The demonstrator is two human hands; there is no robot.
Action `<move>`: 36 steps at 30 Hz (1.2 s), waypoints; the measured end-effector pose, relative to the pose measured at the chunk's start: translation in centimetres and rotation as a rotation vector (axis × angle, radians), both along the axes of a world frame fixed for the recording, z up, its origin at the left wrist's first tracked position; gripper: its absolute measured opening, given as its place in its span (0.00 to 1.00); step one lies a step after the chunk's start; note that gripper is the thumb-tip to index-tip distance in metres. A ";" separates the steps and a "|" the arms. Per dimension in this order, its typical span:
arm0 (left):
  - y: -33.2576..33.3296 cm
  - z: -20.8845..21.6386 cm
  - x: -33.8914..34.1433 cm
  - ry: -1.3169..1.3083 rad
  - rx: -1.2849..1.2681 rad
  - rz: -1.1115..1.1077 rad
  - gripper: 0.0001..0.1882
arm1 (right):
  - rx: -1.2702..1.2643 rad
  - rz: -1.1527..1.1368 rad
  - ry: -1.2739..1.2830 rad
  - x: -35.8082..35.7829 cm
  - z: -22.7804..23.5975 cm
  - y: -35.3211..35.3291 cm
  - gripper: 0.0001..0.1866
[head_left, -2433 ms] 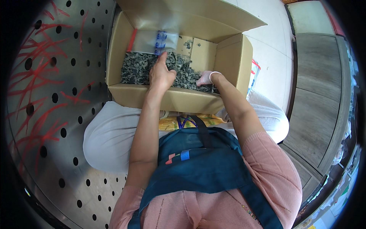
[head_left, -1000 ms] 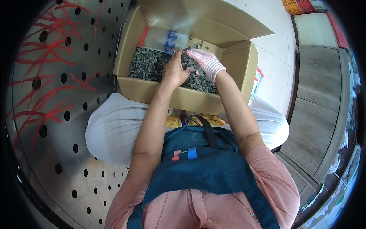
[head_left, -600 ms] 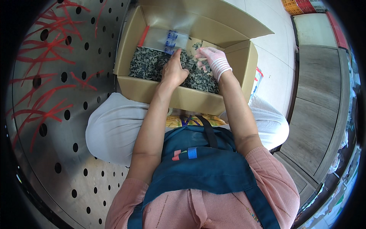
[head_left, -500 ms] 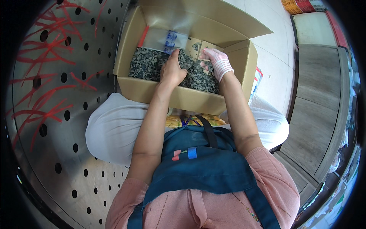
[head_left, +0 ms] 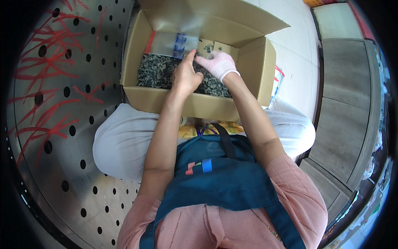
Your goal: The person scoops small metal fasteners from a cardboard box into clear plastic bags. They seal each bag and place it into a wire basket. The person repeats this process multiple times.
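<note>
A cardboard box (head_left: 190, 103) stands before my crossed legs, with curled, dark grey-green pieces of dried fungus (head_left: 153, 74) inside. A clear plastic bag (head_left: 166, 43) with blue print and a red edge strip lies toward the box's far left. My bare left hand (head_left: 186, 79) is at the bag's lower right edge and seems to grip it, index finger stretched forward and thumb apart; its other fingers are mostly hidden. Beside it my right hand (head_left: 217, 64), in a pale pink striped glove, is closed, its thumb near the left index finger. What its curled fingers hold is hidden.
To the left stands a perforated metal surface (head_left: 93, 137) with red ribbon-like strips (head_left: 49, 62) on it. A grey wood-look cabinet (head_left: 346, 99) is on the right. The box's far flap (head_left: 248, 14) leans outward over the pale tiled floor (head_left: 296, 58).
My right hand has moved left across the box, from the fungus at the right side to beside my left hand. Earlier, pieces showed at its fingertips. The left hand keeps nearly the same pose.
</note>
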State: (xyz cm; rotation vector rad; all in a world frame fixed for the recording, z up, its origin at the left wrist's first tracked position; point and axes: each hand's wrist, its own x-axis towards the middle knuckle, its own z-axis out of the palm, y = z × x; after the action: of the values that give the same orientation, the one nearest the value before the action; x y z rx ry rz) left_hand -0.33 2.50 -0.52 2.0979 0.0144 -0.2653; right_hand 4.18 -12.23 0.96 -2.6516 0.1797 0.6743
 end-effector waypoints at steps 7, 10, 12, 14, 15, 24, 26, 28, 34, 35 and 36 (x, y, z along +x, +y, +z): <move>0.0 0.2 -0.1 0.063 0.040 -0.049 0.41 | -0.297 0.093 0.147 3.0 -0.7 -1.2 0.24; -0.2 -0.7 -0.3 0.027 0.055 -0.071 0.41 | -0.329 0.223 0.200 2.9 -0.5 -2.2 0.22; -0.4 -1.0 -0.4 0.022 0.046 -0.073 0.41 | -0.283 0.310 0.133 3.0 -1.3 -3.4 0.20; -0.3 -0.8 -0.4 0.027 0.037 -0.052 0.40 | 0.142 -0.011 0.238 2.4 -0.9 -4.2 0.18; -0.2 -0.7 -0.3 0.044 0.039 -0.052 0.40 | 0.354 -0.174 0.288 2.0 -0.8 -4.4 0.18; -0.5 -0.4 -0.2 0.077 0.028 -0.039 0.42 | 1.092 -0.594 0.064 -0.1 -0.1 0.6 0.18; -0.2 -1.2 -0.1 0.044 0.042 -0.032 0.43 | 1.211 -0.556 0.027 0.0 -0.1 0.0 0.19; 0.0 -1.7 0.1 0.060 0.075 -0.022 0.43 | 1.200 -0.514 -0.061 0.2 0.1 -0.9 0.18; -0.1 -1.4 0.2 0.074 0.083 -0.033 0.41 | 0.983 -0.764 0.013 1.8 -5.2 -7.8 0.18; 0.0 -1.4 0.1 0.097 0.085 -0.025 0.41 | 0.827 -0.754 0.086 2.2 -7.0 -9.0 0.20; -0.1 -1.8 0.1 0.030 0.130 -0.001 0.42 | 0.652 -0.643 0.127 2.5 -9.2 -10.4 0.24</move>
State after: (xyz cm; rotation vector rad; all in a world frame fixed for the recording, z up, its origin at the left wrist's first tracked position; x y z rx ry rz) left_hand -0.28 2.36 -2.30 2.2229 0.0497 -0.3042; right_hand 6.67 -22.59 -8.27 -1.7814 0.6821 0.5511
